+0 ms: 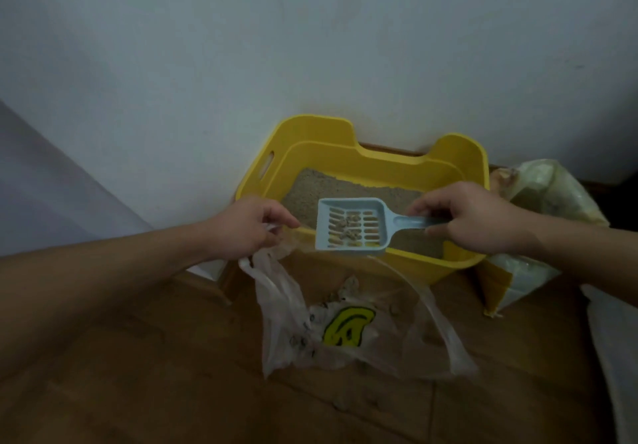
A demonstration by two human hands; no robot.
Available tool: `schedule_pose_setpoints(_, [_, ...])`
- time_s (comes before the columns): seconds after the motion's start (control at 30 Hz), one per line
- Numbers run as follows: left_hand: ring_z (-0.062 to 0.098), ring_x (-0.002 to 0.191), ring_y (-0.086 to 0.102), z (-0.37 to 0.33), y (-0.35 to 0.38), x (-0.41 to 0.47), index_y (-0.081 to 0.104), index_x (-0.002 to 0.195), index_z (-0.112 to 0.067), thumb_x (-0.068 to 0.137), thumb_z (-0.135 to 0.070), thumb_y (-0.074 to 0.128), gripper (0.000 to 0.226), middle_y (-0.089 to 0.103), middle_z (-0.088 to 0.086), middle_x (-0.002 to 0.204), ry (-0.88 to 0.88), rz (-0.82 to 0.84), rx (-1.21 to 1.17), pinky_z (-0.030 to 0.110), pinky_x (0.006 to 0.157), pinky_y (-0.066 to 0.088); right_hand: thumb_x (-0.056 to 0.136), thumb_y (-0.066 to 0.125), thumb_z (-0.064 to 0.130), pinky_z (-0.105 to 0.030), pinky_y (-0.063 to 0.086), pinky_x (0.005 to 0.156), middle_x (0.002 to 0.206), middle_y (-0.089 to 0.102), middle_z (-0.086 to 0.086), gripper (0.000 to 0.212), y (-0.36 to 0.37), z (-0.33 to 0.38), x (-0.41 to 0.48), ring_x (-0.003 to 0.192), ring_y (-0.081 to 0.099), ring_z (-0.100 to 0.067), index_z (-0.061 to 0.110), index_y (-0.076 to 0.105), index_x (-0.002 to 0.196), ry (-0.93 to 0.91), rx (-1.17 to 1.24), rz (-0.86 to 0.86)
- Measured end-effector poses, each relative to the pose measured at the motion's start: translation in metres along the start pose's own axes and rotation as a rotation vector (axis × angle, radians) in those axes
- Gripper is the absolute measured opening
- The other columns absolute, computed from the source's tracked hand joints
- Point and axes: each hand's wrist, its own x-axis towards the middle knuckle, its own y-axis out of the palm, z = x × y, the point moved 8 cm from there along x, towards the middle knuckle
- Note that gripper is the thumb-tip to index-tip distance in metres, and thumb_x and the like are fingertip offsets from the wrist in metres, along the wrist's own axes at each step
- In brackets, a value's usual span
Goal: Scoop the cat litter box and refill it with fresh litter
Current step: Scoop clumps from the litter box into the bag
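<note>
Fingers of the right hand (473, 217) curl round the handle of the pale blue slotted plastic scoop (352, 227), clumps aboard, over the yellow plastic litter box (345, 153); at nine o'clock, the left hand (247, 227) pinches the clear plastic bag (345, 322).

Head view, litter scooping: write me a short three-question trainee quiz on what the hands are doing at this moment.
1. True or false: the blue scoop is empty.
2. The left hand grips: A) the plastic bag by its edge, B) the blue scoop, C) nothing.
3. Fill in: the right hand holds the blue scoop by its ____.

Key: 1 false, clumps lie on its slots; 2 A; 3 handle.
</note>
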Motion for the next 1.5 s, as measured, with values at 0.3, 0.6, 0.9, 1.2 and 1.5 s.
schedule_pose_setpoints(0.3, [0.014, 0.098, 0.065, -0.002, 0.0, -0.009, 0.073, 0.106, -0.022, 0.082, 0.0, 0.072, 0.032, 0.07, 0.003, 0.106, 0.047, -0.054, -0.04, 0.031, 0.085, 0.052, 0.083, 0.072, 0.008, -0.029, 0.052, 0.086, 0.105, 0.065, 0.017, 0.035, 0.027, 0.013, -0.026, 0.094, 0.061, -0.002, 0.034, 0.07, 0.107, -0.091, -0.041, 0.197])
schedule_pose_setpoints(0.6, [0.005, 0.088, 0.063, -0.001, -0.003, -0.012, 0.07, 0.092, -0.037, 0.078, -0.003, 0.078, 0.038, 0.068, -0.009, 0.099, 0.077, -0.084, -0.09, 0.021, 0.08, 0.047, 0.084, 0.069, 0.005, -0.027, 0.053, 0.082, 0.099, 0.067, 0.016, 0.032, 0.046, 0.018, -0.022, 0.089, 0.063, -0.002, 0.031, 0.074, 0.104, -0.118, -0.021, 0.254])
schedule_pose_setpoints(0.9, [0.008, 0.082, 0.061, -0.004, -0.001, -0.012, 0.07, 0.092, -0.038, 0.076, -0.004, 0.079, 0.038, 0.064, -0.012, 0.089, 0.096, -0.08, -0.104, 0.026, 0.077, 0.048, 0.089, 0.065, 0.008, -0.015, 0.05, 0.084, 0.105, 0.07, 0.015, 0.031, 0.052, 0.017, -0.014, 0.096, 0.063, -0.001, 0.029, 0.073, 0.11, -0.113, -0.016, 0.256])
schedule_pose_setpoints(1.2, [0.017, 0.085, 0.062, -0.003, 0.001, -0.006, 0.072, 0.096, -0.035, 0.075, -0.007, 0.081, 0.036, 0.064, -0.009, 0.09, 0.075, -0.085, -0.083, 0.041, 0.083, 0.051, 0.092, 0.063, 0.012, -0.014, 0.044, 0.069, 0.088, 0.066, 0.021, 0.024, 0.05, 0.016, -0.008, 0.083, 0.06, 0.001, 0.027, 0.075, 0.107, -0.118, -0.042, 0.2])
schedule_pose_setpoints(1.5, [0.009, 0.075, 0.055, -0.005, 0.001, -0.004, 0.071, 0.095, -0.035, 0.076, -0.007, 0.08, 0.035, 0.059, -0.007, 0.083, 0.082, -0.094, -0.086, 0.034, 0.075, 0.047, 0.094, 0.058, 0.01, -0.021, 0.047, 0.067, 0.071, 0.063, 0.023, 0.028, 0.053, 0.016, -0.005, 0.072, 0.058, 0.006, 0.028, 0.074, 0.106, -0.123, -0.072, 0.217])
